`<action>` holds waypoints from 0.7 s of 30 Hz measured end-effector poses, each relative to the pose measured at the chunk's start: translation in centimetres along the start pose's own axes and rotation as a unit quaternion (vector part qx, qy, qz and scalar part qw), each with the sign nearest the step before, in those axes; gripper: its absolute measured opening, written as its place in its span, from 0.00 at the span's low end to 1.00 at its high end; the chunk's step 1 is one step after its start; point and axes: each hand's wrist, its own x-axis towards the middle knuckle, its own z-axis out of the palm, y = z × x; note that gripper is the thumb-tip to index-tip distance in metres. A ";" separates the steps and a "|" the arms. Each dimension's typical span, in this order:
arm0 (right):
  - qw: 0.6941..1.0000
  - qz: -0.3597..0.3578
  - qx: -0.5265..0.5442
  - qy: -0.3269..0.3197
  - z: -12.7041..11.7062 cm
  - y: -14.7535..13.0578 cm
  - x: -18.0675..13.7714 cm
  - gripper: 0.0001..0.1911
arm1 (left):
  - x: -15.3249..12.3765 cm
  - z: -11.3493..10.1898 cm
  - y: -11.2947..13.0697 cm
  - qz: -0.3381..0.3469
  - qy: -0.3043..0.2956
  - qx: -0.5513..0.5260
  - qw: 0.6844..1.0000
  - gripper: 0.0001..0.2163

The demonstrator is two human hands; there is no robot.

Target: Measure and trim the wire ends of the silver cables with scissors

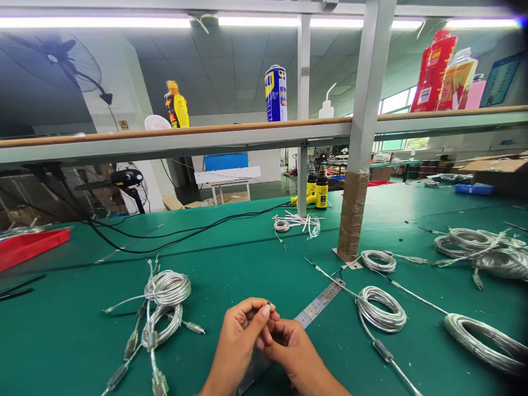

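Observation:
My left hand [241, 330] and my right hand [289, 344] meet at the bottom centre, over a metal ruler [319, 302] lying slantwise on the green table. The left thumb and forefinger pinch something small with a dark tip, too small to name. My right fingers are closed against the left ones; what they hold, if anything, is hidden. To the left lie coiled clear-jacketed USB cables [167, 289]. To the right lies a coiled silvery cable [381, 309], one end of it stretching past the ruler's far end.
More cable coils lie at right [487, 335]. A metal post [350, 214] wrapped in brown tape stands beyond the ruler, with yellow heat guns [317, 192] behind it. A shelf [231, 137] carrying bottles and a spray can [275, 93] spans above. A red tray [37, 247] sits far left.

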 end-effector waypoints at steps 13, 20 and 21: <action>0.997 0.034 -0.043 -0.053 -0.4 -0.4 -0.3 0.15 | -0.5 0.6 0.3 0.010 0.055 -0.006 0.998 0.10; 0.871 0.073 -0.483 -0.052 -3.8 -4.8 -1.9 0.05 | -0.3 0.4 0.7 0.027 0.043 0.007 0.999 0.11; 0.843 0.067 -0.530 -0.066 -4.2 -5.2 -2.3 0.05 | -0.2 0.3 0.6 0.025 0.043 0.004 0.999 0.11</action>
